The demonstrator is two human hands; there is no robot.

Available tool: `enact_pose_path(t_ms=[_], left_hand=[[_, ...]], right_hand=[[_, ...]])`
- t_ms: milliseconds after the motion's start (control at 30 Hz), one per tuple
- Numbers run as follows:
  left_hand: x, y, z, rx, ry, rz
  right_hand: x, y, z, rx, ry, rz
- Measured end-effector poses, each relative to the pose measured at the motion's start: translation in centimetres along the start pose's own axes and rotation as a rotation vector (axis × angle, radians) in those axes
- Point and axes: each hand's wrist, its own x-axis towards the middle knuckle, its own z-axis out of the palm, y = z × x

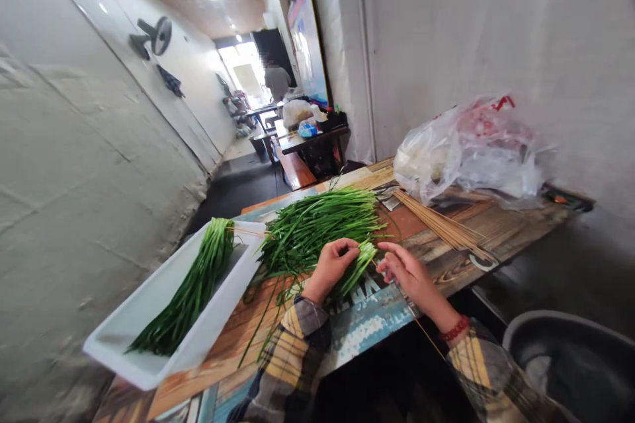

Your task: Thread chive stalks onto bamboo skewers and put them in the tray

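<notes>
My left hand [336, 263] is closed on a small bunch of garlic chives [366, 252], its pale cut ends together near the table's front edge. Just right of those ends, my right hand [404, 272] pinches a thin bamboo skewer [421, 328] that slants down past the table edge. The skewer's tip is at the bunch; whether it has gone into the stalks I cannot tell. Behind my left hand lies a big loose pile of garlic chives [322, 221]. More chives [198, 297], threaded on skewers at their pale ends, hang in the white tray [231, 307] at the left.
Loose bamboo skewers [441, 225] lie on the wooden table [421, 254], right of the pile. Behind them sits a plastic bag [476, 152]. A dark tub [570, 357] stands below at the right. Farther off are another table [302, 143] and a person [276, 81].
</notes>
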Motion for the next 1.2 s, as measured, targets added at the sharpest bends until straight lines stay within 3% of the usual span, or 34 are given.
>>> enact_pose_path(t_ms=[133,300,467,600,733,1200], left_hand=[[0.3,2.5,-1.9,-0.064,0.134,0.032],[-0.5,6.7,-4.1,-0.159,0.255,0.084],[-2.4,9.9,-6.2,-0.318,0.253,0.155],[-4.0,12.0,-7.0,-0.440,0.159,0.204],[-5.4,13.2,-6.5,-0.508,0.083,0.172],[-6.6,13.2,-5.5,-0.618,0.141,0.114]], right_hand=[[0.7,-2.0,-0.3,-0.219,-0.136,-0.130],[2.9,-7.3,-0.1,-0.470,-0.078,-0.411],[3.9,-12.2,0.3,-0.560,-0.058,-0.653],[3.7,-14.6,0.7,-0.594,-0.088,-0.758],[2.9,-16.0,1.0,-0.652,-0.105,-0.782],[1.4,-16.4,1.9,-0.657,-0.163,-0.806]])
